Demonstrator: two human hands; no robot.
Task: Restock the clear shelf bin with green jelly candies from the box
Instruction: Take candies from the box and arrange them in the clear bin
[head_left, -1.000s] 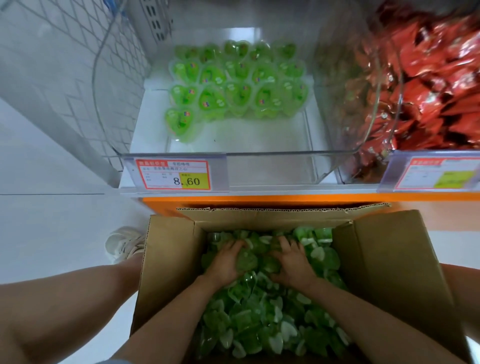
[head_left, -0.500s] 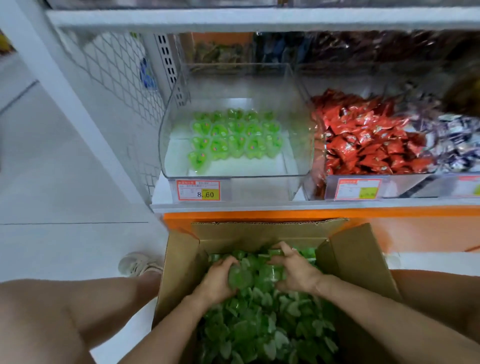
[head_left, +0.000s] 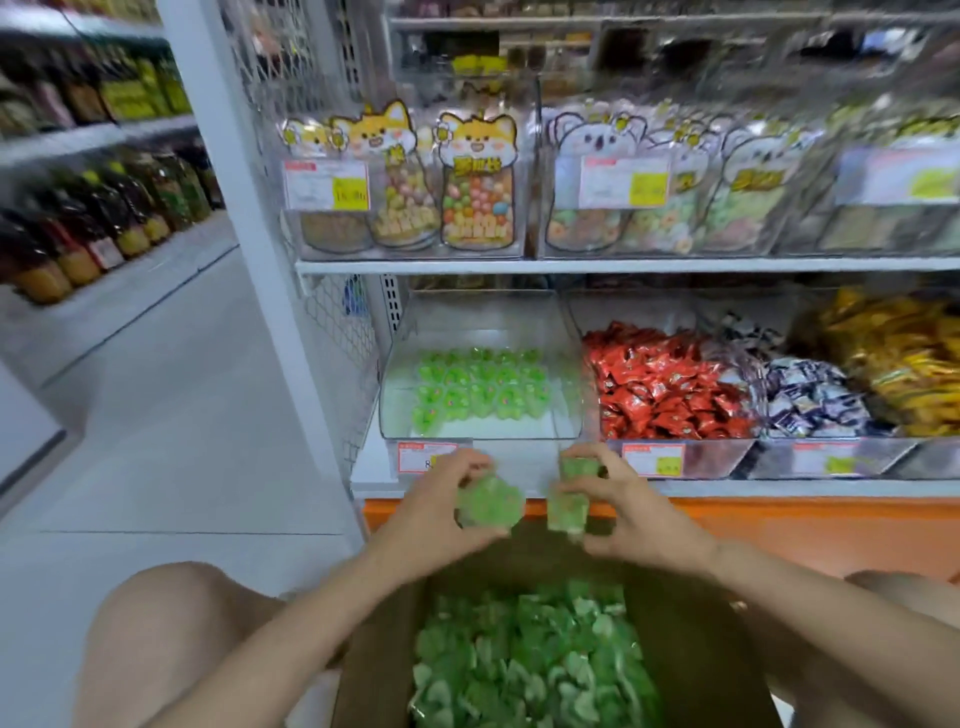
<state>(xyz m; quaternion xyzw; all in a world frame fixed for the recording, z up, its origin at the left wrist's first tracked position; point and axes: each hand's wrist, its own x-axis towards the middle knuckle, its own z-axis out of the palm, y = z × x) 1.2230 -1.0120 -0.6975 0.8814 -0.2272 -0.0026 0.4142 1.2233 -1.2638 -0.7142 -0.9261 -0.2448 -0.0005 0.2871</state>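
Note:
My left hand (head_left: 441, 512) grips a bunch of green jelly candies (head_left: 488, 503) in front of the shelf edge. My right hand (head_left: 621, 512) grips another bunch of the green jelly candies (head_left: 569, 499) beside it. Both hands are raised above the open cardboard box (head_left: 374, 660), which holds several more green candies (head_left: 524, 670). Just beyond the hands sits the clear shelf bin (head_left: 395, 415) on the lower shelf, with several green jelly candies (head_left: 480, 387) lying towards its back and bare white floor at its front.
Right of the clear bin are bins of red packets (head_left: 665, 387), dark-and-white packets (head_left: 810, 395) and yellow packets (head_left: 893, 353). An upper shelf (head_left: 623, 266) carries bagged sweets. A white upright post (head_left: 244, 208) stands left of the bin. My knees flank the box.
Both hands have lifted out of the box with green candies in them and risen to the shelf's front edge. The camera has tilted up, showing the upper shelf.

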